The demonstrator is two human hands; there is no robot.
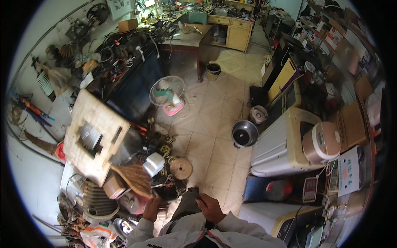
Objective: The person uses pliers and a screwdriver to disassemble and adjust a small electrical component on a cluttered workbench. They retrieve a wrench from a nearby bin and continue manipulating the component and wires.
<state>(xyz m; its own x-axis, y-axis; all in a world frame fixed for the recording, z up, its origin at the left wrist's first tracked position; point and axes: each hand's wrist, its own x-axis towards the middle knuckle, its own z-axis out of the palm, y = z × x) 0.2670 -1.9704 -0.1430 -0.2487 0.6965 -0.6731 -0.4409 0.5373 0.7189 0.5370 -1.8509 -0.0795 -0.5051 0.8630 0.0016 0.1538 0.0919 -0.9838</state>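
You are standing in a cluttered repair shop, both hands working at a dark object held close to your body.

Going from the left: a foam packing block (97, 134) is leaning over a pile of parts, with a straw broom (134, 178) lying just below it. Your left hand (151, 208) is reaching down among the clutter, its grip curled, though what it is closing on is hidden. Your right hand (210, 207) is holding its grip clamped on the upper end of the dark object (188, 202), which is hanging between both hands above the tiled floor (215, 107). Farther right, a metal pot (244, 133) is sitting on the floor beside a white washing machine (281, 144), which is carrying a rice cooker (321, 141).
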